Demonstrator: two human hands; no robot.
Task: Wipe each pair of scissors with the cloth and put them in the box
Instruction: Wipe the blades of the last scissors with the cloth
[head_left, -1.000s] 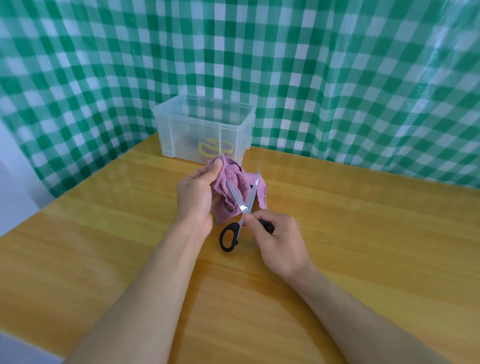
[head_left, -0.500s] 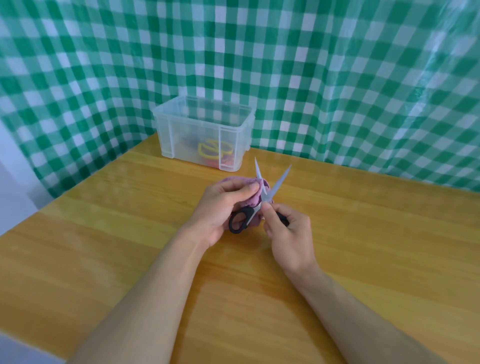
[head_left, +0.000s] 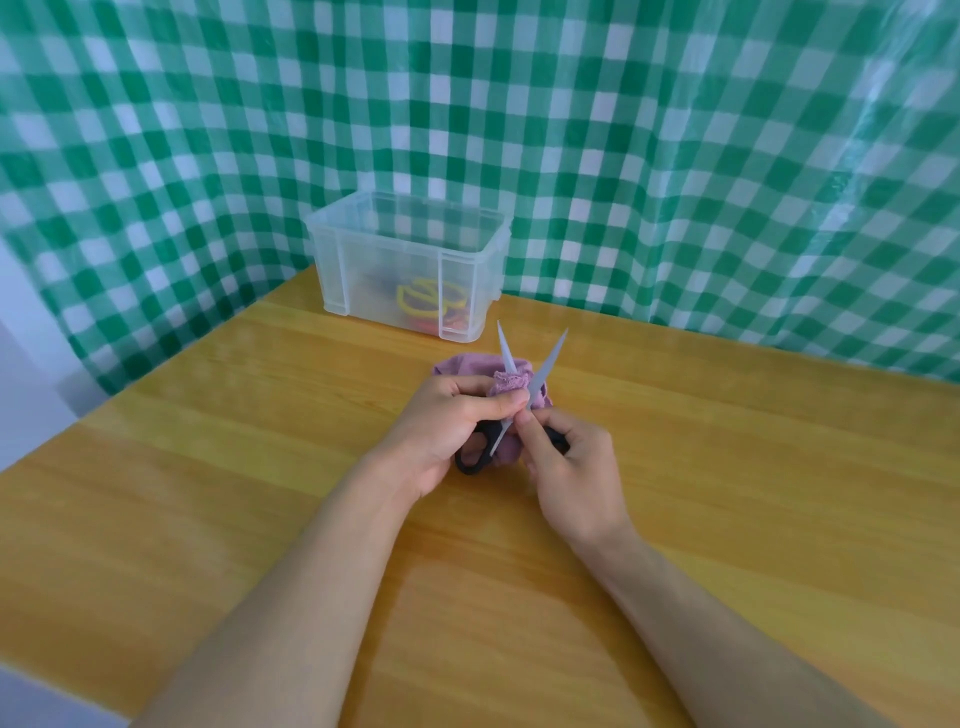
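A pair of black-handled scissors (head_left: 548, 358) stands with its blades spread in a V, tips pointing away from me. My right hand (head_left: 574, 467) grips its right handle. My left hand (head_left: 452, 421) pinches a purple cloth (head_left: 511, 383) around the left blade near the pivot; part of the cloth lies on the table behind. The left handle loop shows under my left palm. A clear plastic box (head_left: 410, 262) stands at the back of the table, with yellow-handled and red-handled scissors inside.
The wooden table (head_left: 727, 467) stretches wide to the right and left of my hands. A green-and-white checked curtain (head_left: 675, 156) hangs close behind the box. The table's left edge runs diagonally at the left.
The scissors have swung up and away from me, blades opening wider. My left hand with the cloth has slid down from the blade tips to near the pivot.
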